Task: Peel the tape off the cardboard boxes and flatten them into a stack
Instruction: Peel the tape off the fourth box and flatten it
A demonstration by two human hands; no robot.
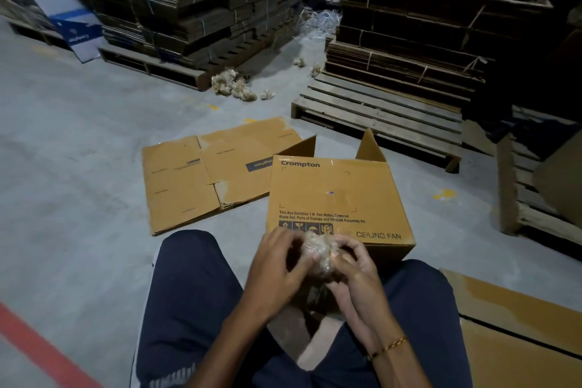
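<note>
From the head camera, a person sits on the grey concrete floor (78,167) with knees apart in dark trousers. Both hands meet in front of the lap around a crumpled ball of clear tape (316,253). The left hand (277,271) curls its fingers over the near and left side of the wad; the right hand (354,274), a beaded thread bracelet (389,346) on its wrist, pinches the wad from the right with thumb and fingers bent round it.

Just beyond the hands stands an upright Crompton ceiling fan box (337,198), its top flaps raised and open at the far side. To its left, touching or just behind it, a flattened box (208,173) lies flat on the floor. More flattened cardboard (516,324) lies at the person's right knee.

Farther off, discarded tape wads (234,86) sit near a wooden pallet (378,116), and tall stacks of bundled flat cartons (195,0) rise behind. A red floor line (41,346) crosses the near left corner
</note>
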